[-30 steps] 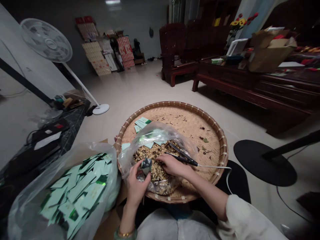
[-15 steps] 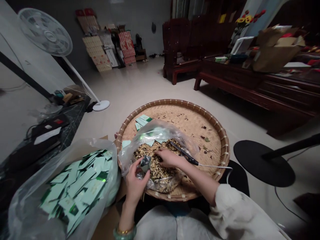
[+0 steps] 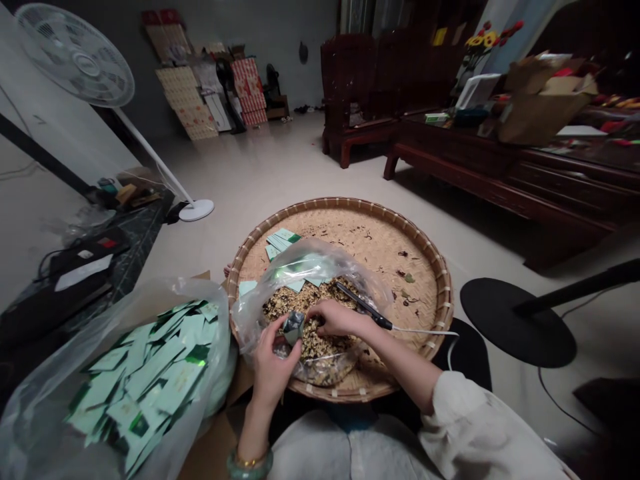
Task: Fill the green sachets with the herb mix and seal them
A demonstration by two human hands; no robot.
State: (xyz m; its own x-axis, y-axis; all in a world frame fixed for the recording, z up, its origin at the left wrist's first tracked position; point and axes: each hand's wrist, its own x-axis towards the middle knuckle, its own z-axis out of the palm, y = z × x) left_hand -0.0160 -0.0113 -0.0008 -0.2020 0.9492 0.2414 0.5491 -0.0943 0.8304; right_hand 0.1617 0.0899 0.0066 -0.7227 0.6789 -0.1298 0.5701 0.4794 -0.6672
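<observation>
My left hand (image 3: 275, 353) holds a small green sachet (image 3: 294, 327) between thumb and fingers, its open, silvery mouth facing up. Just right of it, my right hand (image 3: 333, 319) dips its bent fingers into a loose mix of dried tea-like bits (image 3: 320, 343); whether they pinch any is hidden. The mix fills a clear plastic bag (image 3: 320, 250) spread open on a round woven bamboo tray (image 3: 360, 223). A black pen-like tool (image 3: 364, 307) with a white cord lies across the bag beside my right hand.
At left stands a large clear bag (image 3: 30, 400) full of flat green sachets (image 3: 155, 367). More sachets (image 3: 283, 240) lie at the tray's far left. A white fan (image 3: 197, 210), a black round stand base (image 3: 517, 323) and a dark wooden table (image 3: 480, 157) surround the tray.
My right hand has shifted slightly left, closer to the sachet's mouth. My left hand still holds the sachet. The whole view has swung a little to the right.
</observation>
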